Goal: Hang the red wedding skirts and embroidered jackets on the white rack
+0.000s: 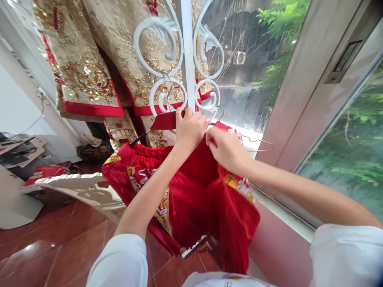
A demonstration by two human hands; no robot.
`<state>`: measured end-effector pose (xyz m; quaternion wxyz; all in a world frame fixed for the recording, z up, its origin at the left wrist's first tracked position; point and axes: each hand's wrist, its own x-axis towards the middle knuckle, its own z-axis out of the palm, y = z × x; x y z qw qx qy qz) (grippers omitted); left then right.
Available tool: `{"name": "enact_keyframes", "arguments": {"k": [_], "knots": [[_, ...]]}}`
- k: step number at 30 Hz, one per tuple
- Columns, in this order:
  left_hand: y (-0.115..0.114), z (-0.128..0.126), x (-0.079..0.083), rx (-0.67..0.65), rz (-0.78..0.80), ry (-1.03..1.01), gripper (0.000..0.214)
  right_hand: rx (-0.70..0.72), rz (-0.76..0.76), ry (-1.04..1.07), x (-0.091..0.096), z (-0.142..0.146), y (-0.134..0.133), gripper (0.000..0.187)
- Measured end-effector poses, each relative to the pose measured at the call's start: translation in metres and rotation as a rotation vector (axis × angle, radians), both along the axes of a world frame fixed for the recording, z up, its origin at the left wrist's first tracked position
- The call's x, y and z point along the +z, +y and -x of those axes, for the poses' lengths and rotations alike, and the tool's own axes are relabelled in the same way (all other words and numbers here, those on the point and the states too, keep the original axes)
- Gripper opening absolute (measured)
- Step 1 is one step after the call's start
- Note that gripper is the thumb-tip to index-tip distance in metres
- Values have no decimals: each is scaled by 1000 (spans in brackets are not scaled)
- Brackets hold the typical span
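Note:
A red embroidered garment [203, 195] with gold trim hangs from a hanger [163, 120] on a white ornate metal stand [185, 59]. My left hand [189, 129] is closed on the top of the garment at the hanger, just below the stand's scrollwork. My right hand [226, 148] pinches the red fabric at the shoulder right beside it. A thin wire hanger [257, 142] pokes out to the right of my hands.
Gold and red embroidered robes [89, 75] hang behind the stand. A large window [254, 59] and its frame [317, 79] run along the right, with a sill below. Boxes and clutter [26, 159] lie on the red tiled floor [60, 251] at left.

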<state>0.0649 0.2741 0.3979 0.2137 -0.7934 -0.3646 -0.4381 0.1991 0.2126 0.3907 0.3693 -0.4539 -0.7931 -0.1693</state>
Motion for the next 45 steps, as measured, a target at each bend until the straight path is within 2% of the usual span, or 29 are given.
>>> {"name": "enact_keyframes", "arguments": {"k": [2,3,5,8,10,12,15,17,19,22,24,27,29,33,35,38,41,43,45], "knots": [[-2,1,0,8,-4,38,28,-45,20,-164,-32,4,-2,22],[-4,2,0,6,-8,65,27,-55,33,-192,-41,3,-1,22],[-13,7,-1,7,-20,112,28,-73,64,-152,-43,-2,0,19],[-37,29,-8,90,-61,71,31,-94,38,31,-21,-12,4,29],[-59,58,-18,218,-103,-56,30,-37,-58,136,-3,-15,10,27],[-80,97,-31,373,-136,-209,29,79,-157,153,10,-12,18,24],[-102,157,-52,531,-105,-368,33,271,-280,-12,21,8,33,25],[-108,182,-62,504,-25,-379,37,371,-362,-194,27,32,41,27],[-108,193,-67,416,75,-328,39,437,-423,-377,33,62,47,29],[-105,192,-62,367,161,-191,41,493,-401,-547,39,103,56,25],[-104,189,-56,360,181,-83,44,517,-348,-553,40,120,61,25],[-102,191,-50,311,232,33,48,574,-292,-499,38,131,68,30],[-98,193,-51,305,208,5,46,617,-276,-472,37,131,71,33],[-85,199,-50,362,38,-245,35,667,-270,-455,37,129,74,37],[-82,203,-39,402,-28,-317,32,651,-283,-482,39,130,74,37],[-86,205,-15,441,-112,-334,29,629,-312,-523,41,130,74,35],[-103,188,0,493,-121,-296,28,646,-343,-515,40,131,74,32],[-118,166,-2,539,-45,-196,29,637,-356,-485,37,131,75,30],[-131,145,-13,584,84,-27,30,620,-362,-450,32,131,77,29]]}}
